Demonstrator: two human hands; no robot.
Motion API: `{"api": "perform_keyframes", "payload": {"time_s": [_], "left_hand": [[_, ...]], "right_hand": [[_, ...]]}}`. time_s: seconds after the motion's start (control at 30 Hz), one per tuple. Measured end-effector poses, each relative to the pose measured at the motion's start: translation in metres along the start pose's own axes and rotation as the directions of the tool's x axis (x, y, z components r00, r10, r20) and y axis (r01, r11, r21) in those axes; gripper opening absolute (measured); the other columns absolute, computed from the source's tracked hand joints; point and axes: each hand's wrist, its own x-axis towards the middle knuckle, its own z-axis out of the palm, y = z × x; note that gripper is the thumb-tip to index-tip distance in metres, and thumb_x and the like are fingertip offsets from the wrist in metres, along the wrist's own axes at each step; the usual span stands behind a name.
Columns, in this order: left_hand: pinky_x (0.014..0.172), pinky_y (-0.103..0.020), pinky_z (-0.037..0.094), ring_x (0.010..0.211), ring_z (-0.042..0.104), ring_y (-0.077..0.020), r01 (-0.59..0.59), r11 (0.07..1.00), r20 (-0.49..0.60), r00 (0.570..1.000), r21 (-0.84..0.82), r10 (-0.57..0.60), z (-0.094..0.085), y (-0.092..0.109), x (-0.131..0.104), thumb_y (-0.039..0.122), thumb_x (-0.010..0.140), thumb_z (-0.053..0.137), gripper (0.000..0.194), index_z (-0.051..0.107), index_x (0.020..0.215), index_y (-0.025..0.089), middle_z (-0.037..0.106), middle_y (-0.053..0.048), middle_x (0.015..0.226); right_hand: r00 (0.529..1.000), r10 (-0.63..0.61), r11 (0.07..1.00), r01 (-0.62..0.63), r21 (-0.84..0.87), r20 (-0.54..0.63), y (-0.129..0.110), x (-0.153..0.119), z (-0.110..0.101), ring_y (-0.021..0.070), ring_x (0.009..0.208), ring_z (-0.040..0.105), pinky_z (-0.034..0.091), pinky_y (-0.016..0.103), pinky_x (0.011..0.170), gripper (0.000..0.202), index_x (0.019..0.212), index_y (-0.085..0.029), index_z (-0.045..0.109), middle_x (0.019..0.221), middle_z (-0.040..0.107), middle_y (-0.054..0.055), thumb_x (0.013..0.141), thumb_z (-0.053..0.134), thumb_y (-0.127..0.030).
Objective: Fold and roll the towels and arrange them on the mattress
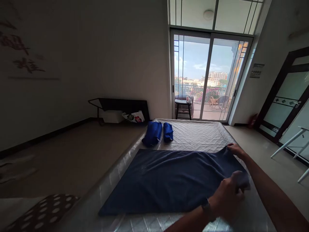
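A dark navy cloth, like a blanket or large towel, lies spread across a quilted white mattress. Shallow wrinkles run over its right half. My left hand, with a band on the wrist, is closed on the cloth's near right end, bunching and lifting it; this part is blurred. At the far right corner my right hand pinches the edge and raises it slightly. Beyond the cloth, two blue bundles, a larger one and a smaller one, rest near the mattress's left edge.
Against the wall stands a low black frame with a white box and a printed bag. Sliding glass doors face me. White metal legs stand at right. A brown dotted item lies at lower left.
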Motion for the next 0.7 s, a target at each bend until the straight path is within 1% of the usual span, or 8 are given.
{"api": "perform_keyframes", "payload": {"time_s": [0.1, 0.2, 0.3, 0.37, 0.43, 0.53, 0.6, 0.7], "left_hand": [[0.081, -0.025, 0.050, 0.085, 0.060, -0.0144, 0.044, 0.999, -0.060, 0.997, -0.033, -0.046, -0.047, 0.007, -0.027, 0.006, 0.071, 0.059, 0.069, 0.056, 0.138, 0.024, 0.065, -0.004, 0.108], [0.074, -0.024, 0.047, 0.078, 0.055, -0.0126, 0.166, 0.977, -0.168, 0.968, -0.135, -0.187, -0.090, -0.004, -0.064, 0.008, 0.072, 0.052, 0.043, 0.069, 0.110, 0.021, 0.063, -0.003, 0.099], [0.064, -0.022, 0.041, 0.068, 0.047, -0.0117, 0.228, 0.931, -0.307, 0.899, -0.285, -0.314, -0.129, -0.023, -0.107, 0.017, 0.070, 0.051, 0.015, 0.062, 0.080, 0.019, 0.053, 0.001, 0.073], [0.060, -0.022, 0.038, 0.064, 0.042, -0.0118, 0.210, 0.918, -0.441, 0.826, -0.336, -0.350, -0.153, -0.034, -0.138, 0.029, 0.070, 0.054, 0.009, 0.052, 0.070, 0.020, 0.044, 0.003, 0.065], [0.059, -0.022, 0.038, 0.063, 0.041, -0.0119, 0.221, 0.919, -0.576, 0.724, -0.327, -0.379, -0.176, -0.041, -0.170, 0.042, 0.072, 0.057, 0.023, 0.047, 0.067, 0.021, 0.040, 0.004, 0.064], [0.063, -0.023, 0.042, 0.065, 0.048, -0.0127, 0.314, 0.906, -0.729, 0.543, -0.284, -0.417, -0.206, -0.046, -0.216, 0.057, 0.077, 0.060, 0.037, 0.049, 0.074, 0.022, 0.045, 0.005, 0.066], [0.066, -0.025, 0.046, 0.069, 0.057, -0.0152, 0.385, 0.880, -0.782, 0.442, -0.277, -0.439, -0.226, -0.049, -0.242, 0.061, 0.078, 0.061, 0.040, 0.053, 0.087, 0.023, 0.054, 0.004, 0.071], [0.075, -0.030, 0.051, 0.081, 0.069, -0.0211, 0.585, 0.773, -0.743, 0.400, -0.243, -0.537, -0.252, -0.057, -0.273, 0.050, 0.084, 0.058, 0.043, 0.052, 0.116, 0.022, 0.070, -0.002, 0.084]], "right_hand": [[0.993, -0.064, 0.981, 0.044, 0.189, 0.099, -0.035, -0.008, 0.005, 0.0116, 0.047, 0.053, 0.048, 0.023, 0.050, 0.032, 0.109, -0.013, 0.066, 0.056, 0.055, -0.004, 0.079, 0.059, -0.021], [0.968, -0.173, 0.935, 0.105, 0.338, 0.180, -0.075, -0.016, 0.030, 0.0114, 0.054, 0.058, 0.053, 0.024, 0.058, 0.032, 0.110, -0.015, 0.067, 0.064, 0.060, -0.002, 0.080, 0.058, -0.021], [0.923, -0.292, 0.881, 0.158, 0.446, 0.250, -0.120, -0.024, 0.077, 0.0133, 0.068, 0.066, 0.058, 0.028, 0.071, 0.024, 0.101, -0.015, 0.071, 0.077, 0.068, 0.004, 0.082, 0.062, -0.027], [0.876, -0.389, 0.846, 0.219, 0.486, 0.283, -0.152, -0.030, 0.116, 0.0148, 0.075, 0.068, 0.059, 0.030, 0.076, 0.026, 0.103, -0.015, 0.073, 0.084, 0.071, 0.005, 0.084, 0.063, -0.029], [0.804, -0.517, 0.811, 0.348, 0.470, 0.295, -0.186, -0.038, 0.160, 0.0160, 0.080, 0.070, 0.059, 0.032, 0.079, 0.029, 0.109, -0.016, 0.072, 0.088, 0.073, 0.005, 0.086, 0.061, -0.030], [0.696, -0.650, 0.751, 0.529, 0.395, 0.304, -0.236, -0.052, 0.229, 0.0174, 0.085, 0.070, 0.057, 0.033, 0.082, 0.026, 0.109, -0.018, 0.072, 0.093, 0.074, 0.004, 0.088, 0.060, -0.029], [0.660, -0.680, 0.732, 0.578, 0.361, 0.320, -0.264, -0.062, 0.273, 0.0182, 0.090, 0.068, 0.055, 0.033, 0.087, 0.020, 0.103, -0.019, 0.073, 0.094, 0.074, 0.004, 0.088, 0.062, -0.028], [0.597, -0.717, 0.694, 0.657, 0.293, 0.360, -0.290, -0.077, 0.331, 0.0208, 0.101, 0.064, 0.049, 0.033, 0.097, 0.012, 0.095, -0.022, 0.074, 0.093, 0.073, 0.003, 0.087, 0.065, -0.026]]}}
